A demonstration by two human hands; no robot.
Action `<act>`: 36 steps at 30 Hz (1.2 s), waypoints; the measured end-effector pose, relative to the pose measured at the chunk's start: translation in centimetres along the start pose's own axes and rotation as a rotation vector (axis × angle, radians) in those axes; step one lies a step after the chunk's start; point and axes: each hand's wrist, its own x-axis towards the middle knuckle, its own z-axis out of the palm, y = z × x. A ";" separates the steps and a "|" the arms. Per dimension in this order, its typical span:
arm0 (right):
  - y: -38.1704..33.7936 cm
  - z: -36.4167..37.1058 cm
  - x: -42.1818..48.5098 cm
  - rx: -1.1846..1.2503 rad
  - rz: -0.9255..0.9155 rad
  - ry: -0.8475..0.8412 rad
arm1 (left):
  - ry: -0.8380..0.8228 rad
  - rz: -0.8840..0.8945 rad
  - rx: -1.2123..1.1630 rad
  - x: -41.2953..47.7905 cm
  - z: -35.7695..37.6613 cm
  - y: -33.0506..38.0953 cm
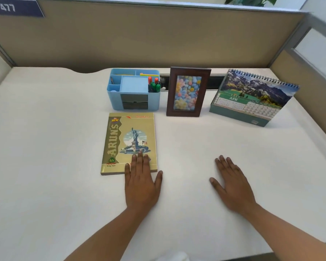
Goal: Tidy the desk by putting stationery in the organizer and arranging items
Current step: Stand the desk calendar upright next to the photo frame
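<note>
Four things on the desk: organizer, notebook, photo frame, calendar.
Organizer: markers and other stationery stand in its compartments; none seen loose.
Notebook: flat, just in front of the organizer, roughly square to it.
Photo frame, calendar: upright, in a row right of the organizer.
Left hand: fingers straight, together, tips resting on the notebook's near edge.
Right hand: flat on the desk, fingers slightly apart, holding nothing.
Left to do: probably only a last nudge of the notebook.

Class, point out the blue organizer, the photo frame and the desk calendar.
blue organizer (114, 100): head view, front wall left of drawers.
photo frame (190, 71): head view, top wooden border.
desk calendar (252, 87): head view, mountain picture.
</note>
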 end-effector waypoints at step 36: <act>-1.2 -8.2 2.2 0.626 0.070 -0.072 | -0.148 0.198 0.319 6.2 -4.8 2.2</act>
